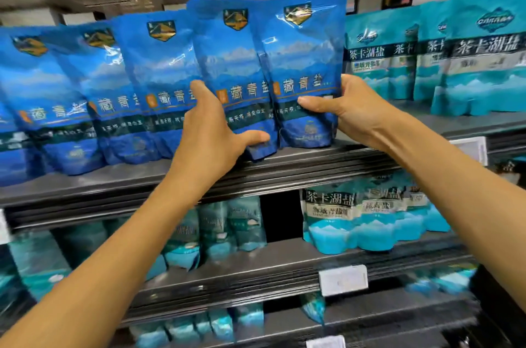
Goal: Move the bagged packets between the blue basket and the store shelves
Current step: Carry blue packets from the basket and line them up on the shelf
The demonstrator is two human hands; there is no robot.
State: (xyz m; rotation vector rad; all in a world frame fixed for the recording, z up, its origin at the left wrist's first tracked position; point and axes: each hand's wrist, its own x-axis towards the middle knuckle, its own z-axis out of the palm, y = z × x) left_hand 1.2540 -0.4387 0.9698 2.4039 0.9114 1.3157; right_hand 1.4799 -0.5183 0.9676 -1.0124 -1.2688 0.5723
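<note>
Center frame: we grip two blue packets (267,71) on the shelf (284,165), left hand (210,137) and right hand (345,108) curled round them; loose pinch, slick film, one may slip.

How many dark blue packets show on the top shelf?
5: far left, next, third, then two held ones, left hand's and right hand's. More may hide behind.
</note>
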